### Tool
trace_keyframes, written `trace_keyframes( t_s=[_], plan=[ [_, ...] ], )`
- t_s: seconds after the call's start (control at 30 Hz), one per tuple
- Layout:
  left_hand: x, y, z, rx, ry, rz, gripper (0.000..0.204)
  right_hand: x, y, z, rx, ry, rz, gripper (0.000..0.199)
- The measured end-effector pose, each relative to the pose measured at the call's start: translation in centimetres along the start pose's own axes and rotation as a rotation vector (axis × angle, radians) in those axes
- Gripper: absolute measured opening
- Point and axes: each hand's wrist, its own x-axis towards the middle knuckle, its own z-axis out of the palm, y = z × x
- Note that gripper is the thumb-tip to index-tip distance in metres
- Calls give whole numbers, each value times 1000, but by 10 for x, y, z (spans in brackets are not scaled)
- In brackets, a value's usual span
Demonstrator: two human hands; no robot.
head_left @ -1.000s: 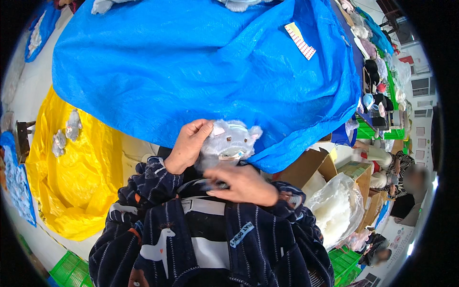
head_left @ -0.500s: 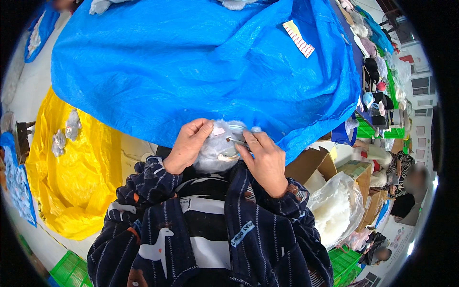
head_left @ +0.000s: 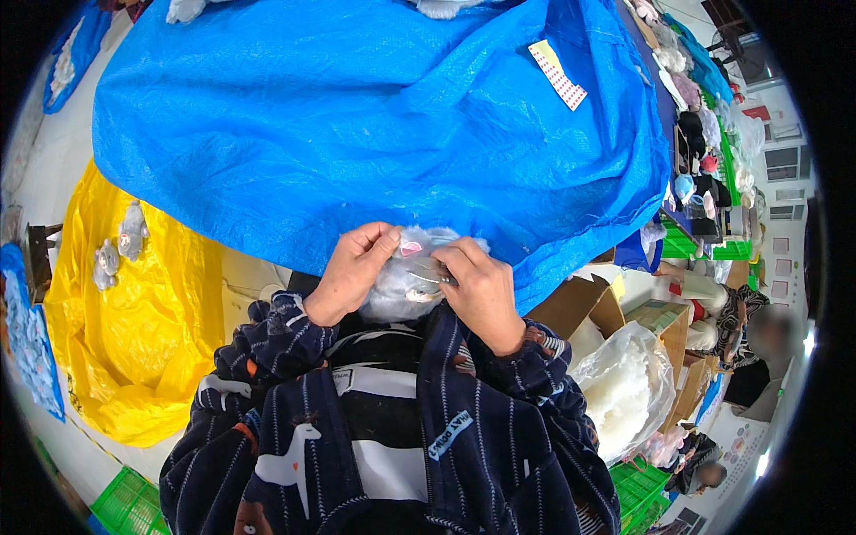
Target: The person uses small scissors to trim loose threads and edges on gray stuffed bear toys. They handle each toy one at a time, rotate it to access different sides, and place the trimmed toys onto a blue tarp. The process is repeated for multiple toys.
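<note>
Two bare hands closed on a small grey plush toy (head_left: 406, 281) held close against the person's chest, at the near edge of a blue tarpaulin (head_left: 357, 125). The left hand (head_left: 352, 272) gripped its left side with curled fingers, while the right hand (head_left: 481, 290) pinched at its front. A yellow tarpaulin (head_left: 134, 330) bearing two grey toys (head_left: 120, 245) lay well to the left, and a clear bag of white stuffing (head_left: 624, 392) sat at right.

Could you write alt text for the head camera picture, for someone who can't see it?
Seen from above, a person's left hand and right hand grip a small grey plush toy close to the chest, over a big blue tarp. A yellow tarp with small grey toys lies to the left, and a clear bag of white stuffing sits to the right.
</note>
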Motion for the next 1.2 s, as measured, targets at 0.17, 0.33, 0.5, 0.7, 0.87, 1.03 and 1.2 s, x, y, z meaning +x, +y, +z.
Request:
trace_keyframes(
  t_s=[0.17,0.33,0.5,0.7,0.87,1.03,1.2],
  plan=[
    [0,-1,1,-26,44,9,21,3,19,15,292,146,85,14],
    [3,-5,-5,-44,39,-2,21,-6,36,-23,927,215,407,10],
    [2,-3,-1,-32,30,4,21,-1,9,-4,127,37,-92,28],
    [-2,1,0,-10,28,3,21,6,5,7,-91,-36,-44,20],
    [-1,-2,-5,-26,4,-35,19,-2,12,6,1296,111,618,17],
    [-1,-4,-9,-50,31,-32,19,-9,26,-6,847,414,552,19],
    [2,-1,-14,-122,-18,-16,20,-30,39,-12,225,333,414,16]
  ],
)
